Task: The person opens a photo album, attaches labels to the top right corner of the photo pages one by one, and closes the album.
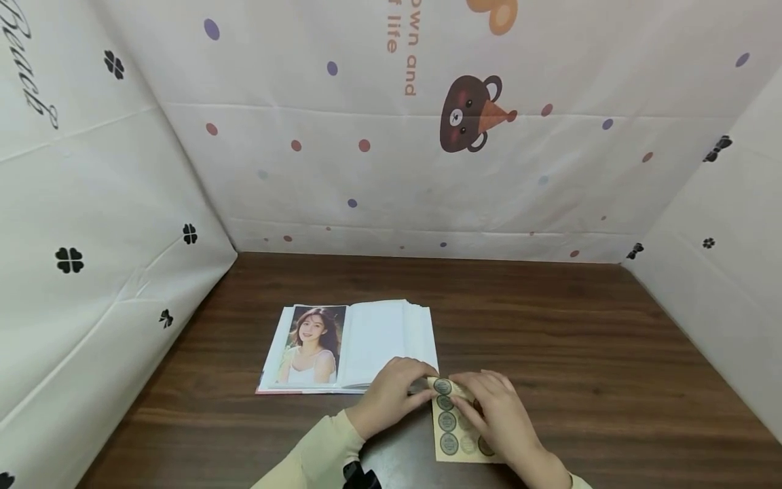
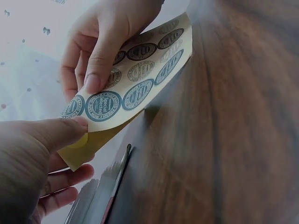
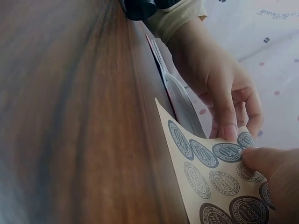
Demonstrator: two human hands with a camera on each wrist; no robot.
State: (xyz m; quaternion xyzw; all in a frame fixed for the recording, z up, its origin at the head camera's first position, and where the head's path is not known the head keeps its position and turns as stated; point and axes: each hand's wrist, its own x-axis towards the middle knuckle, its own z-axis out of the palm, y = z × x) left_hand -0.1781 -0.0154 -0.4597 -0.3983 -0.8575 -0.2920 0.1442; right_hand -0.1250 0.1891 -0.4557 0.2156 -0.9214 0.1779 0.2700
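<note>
A cream sheet of round stickers [image 1: 449,432], printed in dark green and paler rings, is held above the table's front part. My left hand [image 1: 394,396] pinches its top left corner, thumb on the printed face and fingers underneath. My right hand [image 1: 502,418] holds the same sheet near its top edge, with the thumb [image 2: 96,77] laid on the stickers. In the left wrist view the corner bends, and a yellow underside [image 2: 100,140] shows below the left thumb. The right hand covers part of the stickers in the head view.
An open photo album [image 1: 381,339] lies just behind and left of the hands. A portrait photo [image 1: 311,348] fills its left page; the right page is white. The brown wooden table [image 1: 537,319] is bounded by printed white cloth [image 1: 391,183] at the back and sides.
</note>
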